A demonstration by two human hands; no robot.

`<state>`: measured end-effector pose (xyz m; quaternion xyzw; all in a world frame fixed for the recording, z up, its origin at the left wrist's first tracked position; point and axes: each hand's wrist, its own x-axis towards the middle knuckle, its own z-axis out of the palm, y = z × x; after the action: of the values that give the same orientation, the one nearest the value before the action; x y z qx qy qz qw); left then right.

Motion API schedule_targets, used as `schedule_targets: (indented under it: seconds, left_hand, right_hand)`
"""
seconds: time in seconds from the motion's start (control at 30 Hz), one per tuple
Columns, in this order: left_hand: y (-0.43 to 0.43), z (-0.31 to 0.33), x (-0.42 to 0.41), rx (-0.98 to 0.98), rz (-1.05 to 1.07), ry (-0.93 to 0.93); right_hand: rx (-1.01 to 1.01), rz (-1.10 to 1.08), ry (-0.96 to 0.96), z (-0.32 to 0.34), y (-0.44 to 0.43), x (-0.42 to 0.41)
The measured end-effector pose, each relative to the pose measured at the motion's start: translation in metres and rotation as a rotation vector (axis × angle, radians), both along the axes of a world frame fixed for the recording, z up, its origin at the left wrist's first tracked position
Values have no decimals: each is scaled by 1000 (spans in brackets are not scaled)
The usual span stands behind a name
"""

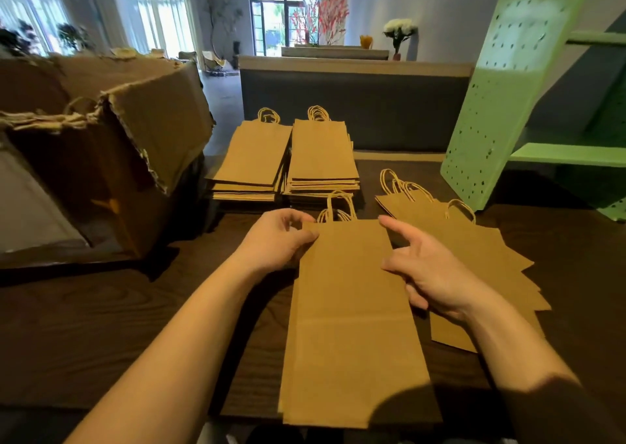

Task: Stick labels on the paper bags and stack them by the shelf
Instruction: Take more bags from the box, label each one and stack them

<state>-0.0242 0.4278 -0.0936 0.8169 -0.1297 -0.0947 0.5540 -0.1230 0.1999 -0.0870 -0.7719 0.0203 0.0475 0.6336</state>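
Dark wood-grain bench [101, 335] fills the lower frame. Flat brown paper bag [352, 325] lying at centre, handles [338, 208] pointing up-frame, bottom edge near the lower edge of the bench. Appears to be the top of a thin pile, since extra edges show along its left side; count not clear.

Left hand [281, 240] at the bag's upper left corner, grip closed on that corner, thumb on top of the paper. Right hand [430, 267] over the bag's upper right edge, grip apart, index finger extended up-frame, remaining fingers loosely curled; contact with the paper cannot be judged.

Fanned spread of bags [487, 260] right of centre, partly under the right hand, handles toward the upper left, corners splayed to the right.

Two neat stacks up-frame of centre, side by side and touching: left stack [252, 155], right stack [321, 153], handles at the far end.

Torn cardboard box [135, 145] at left of frame, open, ragged edges, more bag handles visible at its rim.

Green perforated shelf [501, 87] at upper right, its foot on the bench just beyond the fanned spread.

No label visible on any bag face.
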Motion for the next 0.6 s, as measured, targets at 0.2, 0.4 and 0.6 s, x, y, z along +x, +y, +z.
schedule_targets:
  seconds: [0.2,0.4,0.6]
  left_hand:
    - [0,-10,3,305,37,-252]
    - [-3,-11,0,434,68,-422]
    - [-13,-11,-14,221,-133,-521]
  right_hand:
    - [-460,21,-165,-14,-5,3]
    - [-900,-536,-266,-12,-9,4]
    - [-1090,-550,336,-15,-30,2]
